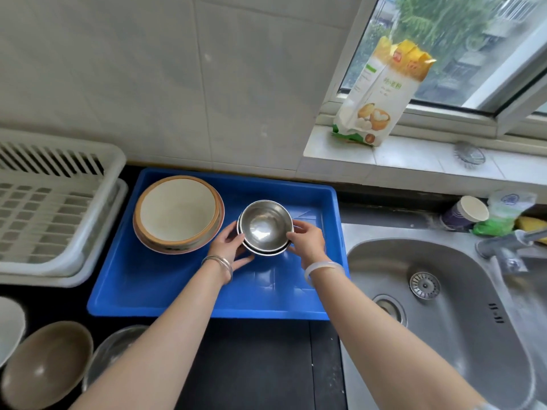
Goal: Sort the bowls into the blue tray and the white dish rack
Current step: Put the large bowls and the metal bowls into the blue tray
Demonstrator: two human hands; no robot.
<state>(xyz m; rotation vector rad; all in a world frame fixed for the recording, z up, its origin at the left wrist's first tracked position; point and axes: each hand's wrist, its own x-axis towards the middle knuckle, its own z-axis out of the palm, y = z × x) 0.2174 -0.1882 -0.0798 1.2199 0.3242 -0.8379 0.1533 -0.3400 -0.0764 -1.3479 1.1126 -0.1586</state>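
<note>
A small stack of steel bowls (265, 226) is over the middle of the blue tray (183, 294). My left hand (228, 247) grips its left rim and my right hand (306, 242) grips its right rim. A stack of wide cream bowls with brown rims (177, 213) sits in the tray's left half. The white dish rack (53, 202) stands to the left of the tray with no bowls visible in it. A brown bowl (47, 365), a glass bowl (112, 350) and the edge of a white bowl (10, 324) rest on the dark counter at the lower left.
A steel sink (444, 306) with a faucet (503, 247) lies right of the tray. A flour bag (381, 93) and a scrubber (469, 153) sit on the window sill. A paper cup (464, 214) and a plastic bag (503, 214) stand behind the sink.
</note>
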